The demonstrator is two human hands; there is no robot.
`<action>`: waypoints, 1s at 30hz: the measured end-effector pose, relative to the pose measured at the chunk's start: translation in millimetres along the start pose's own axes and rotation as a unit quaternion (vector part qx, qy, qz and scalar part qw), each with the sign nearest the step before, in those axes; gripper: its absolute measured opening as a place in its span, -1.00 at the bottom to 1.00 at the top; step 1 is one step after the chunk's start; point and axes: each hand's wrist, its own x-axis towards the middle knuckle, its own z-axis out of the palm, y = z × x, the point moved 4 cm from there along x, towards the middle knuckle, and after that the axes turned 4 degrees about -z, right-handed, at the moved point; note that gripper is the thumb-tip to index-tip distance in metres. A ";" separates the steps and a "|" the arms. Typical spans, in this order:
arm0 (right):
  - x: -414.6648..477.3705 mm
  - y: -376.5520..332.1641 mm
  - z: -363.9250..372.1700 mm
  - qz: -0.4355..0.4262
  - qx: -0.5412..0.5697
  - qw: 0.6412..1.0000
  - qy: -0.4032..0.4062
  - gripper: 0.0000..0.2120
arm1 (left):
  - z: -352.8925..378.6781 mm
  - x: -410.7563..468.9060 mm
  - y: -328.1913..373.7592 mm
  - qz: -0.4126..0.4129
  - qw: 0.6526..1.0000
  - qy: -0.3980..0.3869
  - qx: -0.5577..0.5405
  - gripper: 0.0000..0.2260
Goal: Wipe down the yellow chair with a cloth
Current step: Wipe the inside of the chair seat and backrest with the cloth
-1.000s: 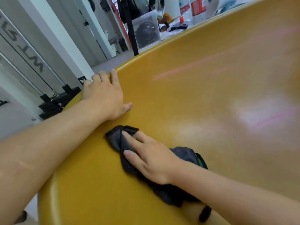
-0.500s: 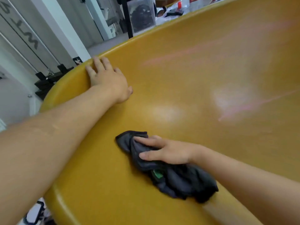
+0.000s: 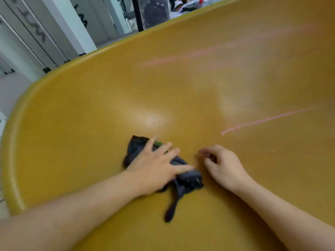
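Left hand (image 3: 155, 167): fingers spread flat, pressing dark cloth (image 3: 187, 178) onto yellow chair (image 3: 108, 105). Right hand (image 3: 223, 166): just beside cloth, loosely curled, holding nothing.

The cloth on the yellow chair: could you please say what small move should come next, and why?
Probably slide the cloth rightward toward the pink streak: the left hand presses it flat-fingered, the right hand holds nothing, and the streak shows nearby.

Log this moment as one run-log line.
left hand: pressing cloth flat on yellow chair | right hand: beside cloth, empty
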 end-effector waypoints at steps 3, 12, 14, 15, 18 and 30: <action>-4.6 2.6 7.2 -0.033 -0.090 0.995 -0.018 -0.60 | 2.2 28.2 -95.1 -0.324 0.946 0.022 -0.008 -0.61; -10.5 -4.3 -2.1 -0.030 -0.018 0.999 -0.038 -0.25 | 1.1 32.1 52.2 -0.110 0.969 0.041 -0.216 -0.59; -13.5 -7.3 -0.5 -0.040 -0.024 0.997 -0.062 -0.35 | 4.8 34.9 24.3 -0.065 0.988 0.052 -0.127 -0.60; -15.3 -8.5 3.2 -0.052 -0.055 0.993 -0.086 -0.43 | 9.5 37.2 -1.0 -0.071 0.993 0.075 -0.059 -0.62; -20.1 -16.1 16.5 -0.112 -0.148 0.971 -0.149 -0.45 | 9.8 36.0 -117.2 -0.252 0.959 0.103 0.077 -0.62; 22.5 -18.4 24.6 -0.040 -0.212 0.976 -0.021 -0.68 | 34.1 66.4 -46.0 -0.129 0.982 0.127 -0.056 -0.56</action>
